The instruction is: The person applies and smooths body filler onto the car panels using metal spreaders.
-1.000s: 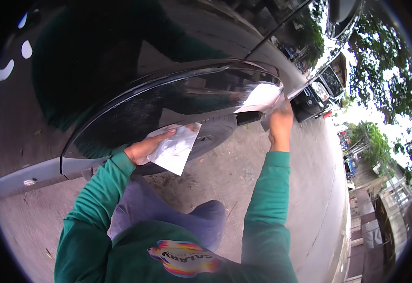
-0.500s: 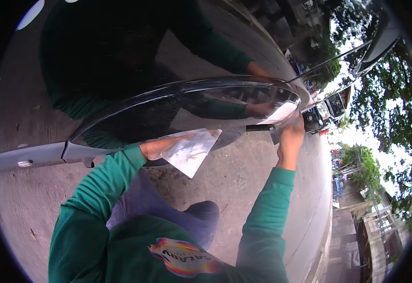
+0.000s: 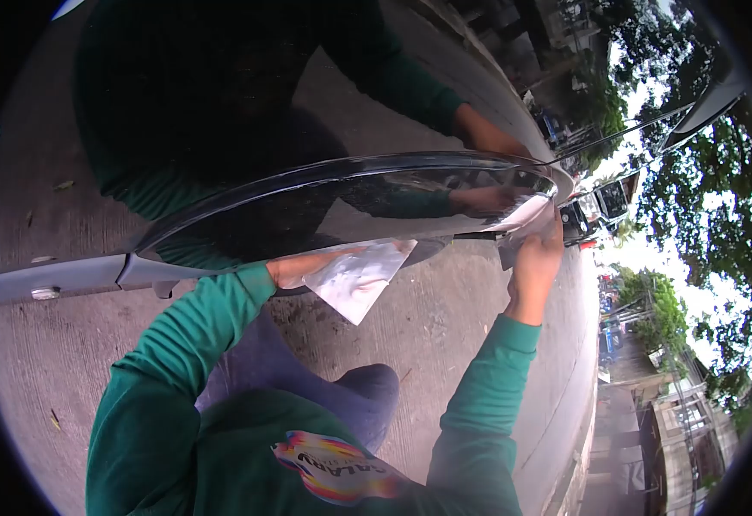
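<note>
My left hand (image 3: 294, 269) holds a white, creased sheet (image 3: 360, 279) beside the lower edge of a glossy black car panel (image 3: 264, 215); its fingers are partly hidden behind the sheet. Farther right, my right hand (image 3: 535, 262) grips a grey sheet (image 3: 514, 245) against the panel's far end. A whitish patch (image 3: 524, 211) shows on the panel just by that hand. The curved rim of the panel arches above both hands, and its dark surface reflects my arms.
A dark vehicle (image 3: 595, 211) stands beyond the right hand. Concrete ground (image 3: 445, 318) lies below the car, with my bent leg (image 3: 307, 378) over it. Trees (image 3: 694, 215) and a building (image 3: 686, 439) are at the right.
The view has shifted, so the panel looks lower and flatter, and the wheel behind the left sheet is now mostly hidden. Both hands keep hold of their sheets and appear farther right.
</note>
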A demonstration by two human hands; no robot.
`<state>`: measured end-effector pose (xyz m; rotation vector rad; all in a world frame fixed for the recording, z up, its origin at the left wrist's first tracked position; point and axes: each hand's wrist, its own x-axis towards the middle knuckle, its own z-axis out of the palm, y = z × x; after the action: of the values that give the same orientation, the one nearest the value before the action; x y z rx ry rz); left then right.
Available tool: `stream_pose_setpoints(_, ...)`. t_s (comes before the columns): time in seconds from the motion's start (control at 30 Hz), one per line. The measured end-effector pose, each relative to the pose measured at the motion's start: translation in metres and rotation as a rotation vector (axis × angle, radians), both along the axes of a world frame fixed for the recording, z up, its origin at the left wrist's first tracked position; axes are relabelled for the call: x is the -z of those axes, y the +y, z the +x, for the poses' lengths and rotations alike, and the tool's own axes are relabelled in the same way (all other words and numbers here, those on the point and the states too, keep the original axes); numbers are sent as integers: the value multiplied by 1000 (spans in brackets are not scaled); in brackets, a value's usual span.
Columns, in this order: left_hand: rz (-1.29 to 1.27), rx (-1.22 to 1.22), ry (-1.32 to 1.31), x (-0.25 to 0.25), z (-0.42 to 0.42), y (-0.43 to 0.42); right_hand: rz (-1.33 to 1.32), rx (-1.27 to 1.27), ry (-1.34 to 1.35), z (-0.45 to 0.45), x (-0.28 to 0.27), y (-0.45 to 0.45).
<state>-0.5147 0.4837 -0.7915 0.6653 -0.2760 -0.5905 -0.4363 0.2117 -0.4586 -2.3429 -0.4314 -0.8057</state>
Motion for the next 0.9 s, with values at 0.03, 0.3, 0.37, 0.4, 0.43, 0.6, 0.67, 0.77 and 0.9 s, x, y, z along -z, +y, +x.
stream_pose_setpoints(0.03, -1, 2, -1, 0, 0, 0, -1, 2, -1, -4, -1, 3)
stream_pose_setpoints(0.3, 48, -41, -155, -68, -26, 14, -152, 52, -77, -40, -2, 33)
stream_pose_setpoints(0.37, 39, -35, -148, -53, -19, 9, -161, 39, -95, -46, 0, 39)
stream_pose_setpoints(0.4, 29, -34, -139, -52, -18, 9, -172, 21, -110, -49, 1, 41)
stream_pose_setpoints(0.43, 30, -30, -142, -51, -18, 10, -171, 26, -113, -53, 1, 43)
stream_pose_setpoints(0.6, -54, -51, -140, -68, -25, 13, -245, 31, -163, -73, 4, 60)
stream_pose_setpoints(0.67, -26, -30, -92, -64, -22, 13, -266, -18, -190, -77, 7, 61)
stream_pose_setpoints(0.77, 21, -24, -25, -55, -15, 10, -287, 23, -167, -98, 5, 77)
stream_pose_setpoints(0.9, 2, -27, -19, -61, -15, 11, -303, -36, -217, -105, 12, 78)
